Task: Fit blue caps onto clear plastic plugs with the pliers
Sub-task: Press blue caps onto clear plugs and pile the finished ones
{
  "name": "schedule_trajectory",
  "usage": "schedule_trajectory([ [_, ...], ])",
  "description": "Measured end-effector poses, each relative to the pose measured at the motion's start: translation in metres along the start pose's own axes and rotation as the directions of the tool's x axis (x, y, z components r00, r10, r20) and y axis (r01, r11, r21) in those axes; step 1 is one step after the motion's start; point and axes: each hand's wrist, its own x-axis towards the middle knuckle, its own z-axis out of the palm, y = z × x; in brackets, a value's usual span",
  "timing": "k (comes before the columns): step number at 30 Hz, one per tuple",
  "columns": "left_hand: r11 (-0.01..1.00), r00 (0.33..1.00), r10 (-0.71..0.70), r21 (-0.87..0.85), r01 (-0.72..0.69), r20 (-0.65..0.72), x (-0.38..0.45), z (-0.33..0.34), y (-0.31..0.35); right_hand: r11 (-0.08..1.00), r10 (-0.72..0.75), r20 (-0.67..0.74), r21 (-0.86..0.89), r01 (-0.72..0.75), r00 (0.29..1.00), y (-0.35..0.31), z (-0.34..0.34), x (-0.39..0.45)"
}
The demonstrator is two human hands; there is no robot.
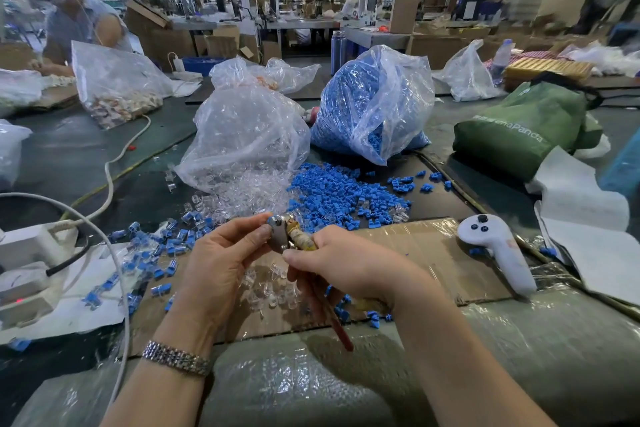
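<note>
Pliers [282, 236] | right hand [341, 265] grips handles | left hand [221, 253] fingers pinch head

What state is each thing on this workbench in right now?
Pliers: gripped in right hand, head held by left hand.
Bag of blue caps: open, caps spilled.
Bag of clear plugs: open, plugs spilled.
White controller: lying untouched on the cardboard.

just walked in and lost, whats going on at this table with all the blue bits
A person is fitting caps onto plugs. The right hand grips the pliers by the handles, and the left hand touches the metal head, where a small part seems to sit. Loose blue caps and clear plugs spill from two bags beyond. Assembled pieces lie to the left.
</note>
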Motion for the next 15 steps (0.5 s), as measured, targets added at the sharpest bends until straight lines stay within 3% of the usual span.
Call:
schedule_trajectory([
  [4, 0.999, 0.999, 0.034, 0.016, -0.034, -0.004, 0.0, 0.001, 0.002, 1.0, 0.022, -0.023, 0.015, -0.021, 0.999, -0.002, 0.004, 0.002],
  [7, 0.935, 0.978, 0.191, 0.319, -0.154, -0.086, -0.002, -0.003, -0.001, 0.977, 0.018, -0.12, -0.21, -0.043, 0.993, -0.004, -0.002, 0.007],
  [11, 0.77, 0.875, 0.414, 0.609, -0.19, -0.25, -0.001, -0.007, -0.001, 0.908, 0.043, -0.309, -0.385, -0.167, 0.95, 0.004, -0.018, 0.022],
  [15, 0.525, 0.709, 0.604, 0.851, -0.011, -0.364, 0.001, -0.009, 0.001, 0.771, 0.037, -0.524, -0.527, -0.358, 0.851, 0.027, -0.035, 0.031],
])
